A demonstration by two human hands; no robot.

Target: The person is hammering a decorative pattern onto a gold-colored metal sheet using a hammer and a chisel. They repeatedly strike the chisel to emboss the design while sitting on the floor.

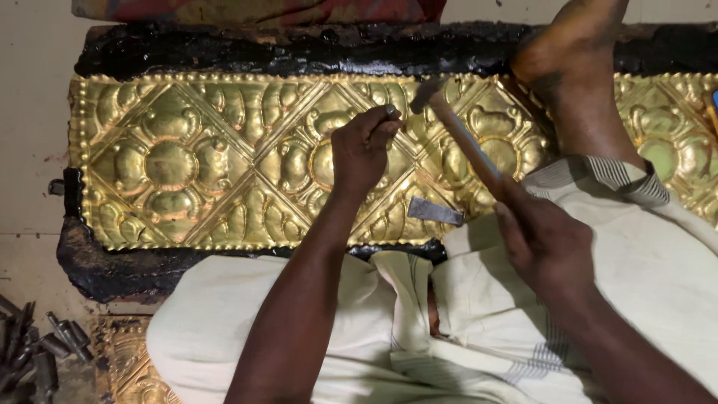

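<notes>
Both hands work over a gold metal sheet (pixel 224 164) embossed with flowers and diamonds, which lies on a bed of black pitch (pixel 247 49) across the middle of the view. Left hand (pixel 363 150) is clenched around a small punch (pixel 390 111), its tip set on the sheet near the centre. Right hand (pixel 546 243), at four o'clock from it, grips the wooden handle of a hammer (pixel 456 131) whose head hangs just above the punch. A flat grey metal piece (pixel 435 212) lies on the sheet between the hands. The person's foot (pixel 572 67) rests on the sheet at two o'clock, covering part of the pattern. Pale cloth (pixel 224 322) over the lap overlaps the near edge. Loose dark punches (pixel 37 348) lie at eight o'clock.
</notes>
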